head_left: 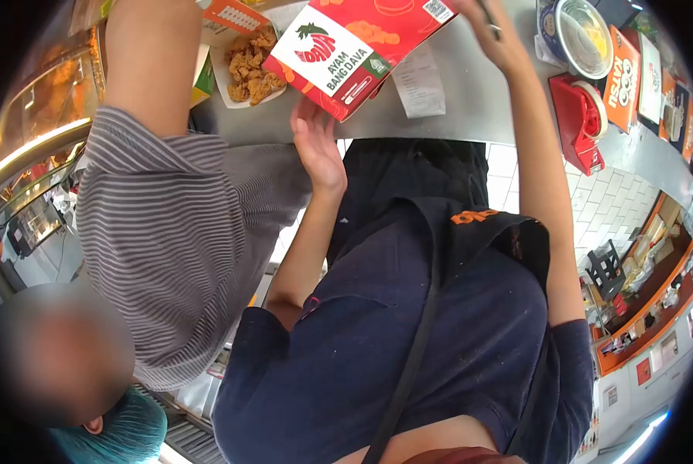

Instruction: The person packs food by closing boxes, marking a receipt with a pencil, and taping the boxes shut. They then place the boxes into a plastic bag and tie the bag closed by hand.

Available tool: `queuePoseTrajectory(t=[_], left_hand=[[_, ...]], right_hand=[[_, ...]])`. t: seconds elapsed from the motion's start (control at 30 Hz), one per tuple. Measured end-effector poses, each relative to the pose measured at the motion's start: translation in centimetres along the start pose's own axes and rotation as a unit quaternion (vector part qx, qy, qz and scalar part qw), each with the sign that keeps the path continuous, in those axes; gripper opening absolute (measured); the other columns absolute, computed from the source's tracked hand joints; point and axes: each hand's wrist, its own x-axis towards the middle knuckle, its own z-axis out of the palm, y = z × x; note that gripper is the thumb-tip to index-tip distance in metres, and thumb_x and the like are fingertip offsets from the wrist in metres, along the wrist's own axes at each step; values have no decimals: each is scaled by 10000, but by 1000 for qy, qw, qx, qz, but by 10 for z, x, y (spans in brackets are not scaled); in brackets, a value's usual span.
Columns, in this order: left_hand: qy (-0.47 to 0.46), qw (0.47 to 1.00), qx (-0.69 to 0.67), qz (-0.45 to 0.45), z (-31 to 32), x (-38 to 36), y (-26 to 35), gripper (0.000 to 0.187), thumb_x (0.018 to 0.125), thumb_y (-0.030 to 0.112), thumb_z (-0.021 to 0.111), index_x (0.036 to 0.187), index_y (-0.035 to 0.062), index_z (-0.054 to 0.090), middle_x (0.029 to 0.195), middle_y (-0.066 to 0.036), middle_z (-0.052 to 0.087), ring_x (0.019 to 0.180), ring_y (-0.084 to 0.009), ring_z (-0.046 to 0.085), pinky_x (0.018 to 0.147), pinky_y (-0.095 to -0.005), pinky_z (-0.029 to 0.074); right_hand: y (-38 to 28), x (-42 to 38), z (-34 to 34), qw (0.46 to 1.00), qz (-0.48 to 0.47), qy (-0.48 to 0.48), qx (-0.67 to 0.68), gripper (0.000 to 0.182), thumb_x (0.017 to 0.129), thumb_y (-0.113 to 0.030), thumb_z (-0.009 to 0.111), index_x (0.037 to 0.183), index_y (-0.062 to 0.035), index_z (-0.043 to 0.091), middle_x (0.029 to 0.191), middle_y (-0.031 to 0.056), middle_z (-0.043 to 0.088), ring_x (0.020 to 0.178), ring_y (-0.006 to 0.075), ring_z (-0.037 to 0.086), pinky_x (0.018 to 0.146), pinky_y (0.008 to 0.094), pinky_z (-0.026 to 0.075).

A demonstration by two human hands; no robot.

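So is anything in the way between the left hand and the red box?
Nothing visible. The left hand already touches the red box at its near edge. The right hand, gripping a thin dark tool, is beside its other end.

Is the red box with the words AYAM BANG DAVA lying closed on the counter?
Yes, the red box lies shut and flat on the grey counter, with the left hand touching its near edge.

The food box (354,48) lies on the counter (470,108), with the fried chicken tray (247,68) just left of it, a receipt (422,87) right (touching its corner), and the tape dispenser (582,120) farther right.
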Motion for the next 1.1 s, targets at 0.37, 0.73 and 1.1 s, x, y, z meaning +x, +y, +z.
queuePoseTrajectory(t=[0.37, 0.73, 1.1], left_hand=[[-190, 980, -36, -53, 100, 52, -20, 543, 816, 188, 517, 1293, 11, 325, 1197, -118, 465, 1110, -183, 469, 962, -319, 366], [-315, 948, -15, 51, 144, 69, -32, 783, 743, 140, 541, 1391, 11, 121, 1347, -144, 296, 1239, -210, 313, 1036, -318, 242], [-237, 964, 102, -61, 100, 25, -24, 635, 700, 122, 695, 1202, 12, 323, 1157, -124, 448, 1082, -194, 453, 948, -331, 360]], right_hand=[[-16, -89, -30, 875, -62, 290, -382, 367, 806, -317, 656, 775, -36, 421, 1065, 179, 600, 918, 230, 591, 797, 310, 441], [-73, -132, -39, 872, 87, 254, -410, 331, 787, -278, 664, 814, -20, 458, 706, 186, 560, 651, 350, 563, 593, 396, 424], [34, -95, -40, 955, 8, 285, -79, 293, 854, -191, 605, 873, -40, 354, 1049, 246, 541, 1032, 246, 537, 792, 328, 411]])
